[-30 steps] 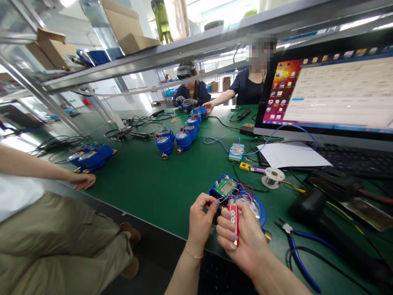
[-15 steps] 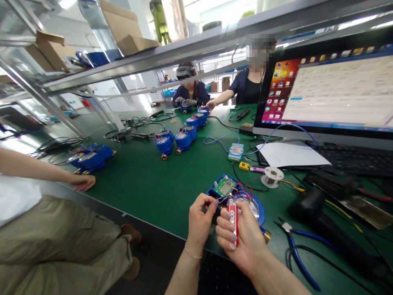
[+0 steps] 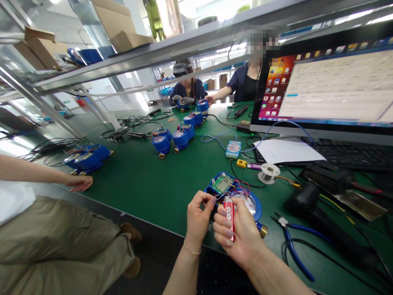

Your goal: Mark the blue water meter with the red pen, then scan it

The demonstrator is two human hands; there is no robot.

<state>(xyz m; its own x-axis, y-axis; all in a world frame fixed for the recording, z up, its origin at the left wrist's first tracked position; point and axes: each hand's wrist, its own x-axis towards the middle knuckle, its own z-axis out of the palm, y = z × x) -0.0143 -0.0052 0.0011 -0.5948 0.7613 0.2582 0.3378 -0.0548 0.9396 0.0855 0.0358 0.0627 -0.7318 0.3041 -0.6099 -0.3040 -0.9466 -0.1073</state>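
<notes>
Red lighter [image 3: 229, 216]: slim red body with white markings, held upright, long axis running near-vertical, top end pointing away from the person toward the opened blue meter [image 3: 238, 196]. Lower half hidden inside the grip; the top end is too small to make out in detail.

Right hand [image 3: 241, 237]: fingers curled closed round the red lighter, thumb along its near side, at the near edge of the opened blue meter.

Left hand [image 3: 198, 221]: thumb and forefinger pinched together on something thin at the meter's near-left corner, apparently a wire; the pinched item itself cannot be told. Remaining fingers loosely curled.

Opened blue meter: lies flat on the green table [image 3: 153, 184], cover off, green circuit board [image 3: 223, 183] at its far-left end, red and blue wires across the middle, clear dial at the right. Its near edge is covered by both hands.

Blue-handled pliers [image 3: 291, 241]: just right of the meter, flat.

Solder spool [image 3: 269, 172]: beyond the meter, to its right.

A co-worker's hand [image 3: 79, 183]: far left of the meter, resting on the table edge.
</notes>
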